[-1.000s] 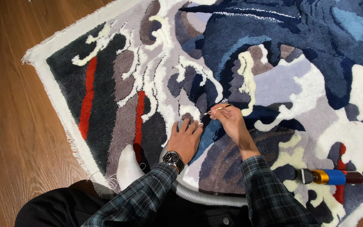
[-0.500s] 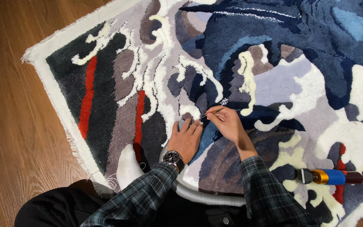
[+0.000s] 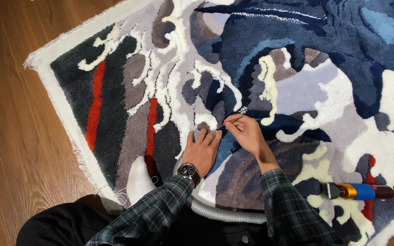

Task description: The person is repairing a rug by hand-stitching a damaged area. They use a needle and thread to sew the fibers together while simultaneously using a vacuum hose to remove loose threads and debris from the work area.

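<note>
The person kneels at the near edge of a large tufted rug spread on a wooden floor. The left hand lies flat on the pile, fingers together and pointing away, its grip closed on nothing, a wristwatch just behind it. The right hand sits just beside it, thumb and fingers pinched on a thin tool whose tip touches the dark blue pile near the left fingertips. The rug's white fringed border runs along the left side, with bare floorboards open beyond it. A grey ribbed hose curves along the rug's near edge below the forearms. To the right, well apart from both hands, a blue and gold handheld tool lies on the rug.
</note>
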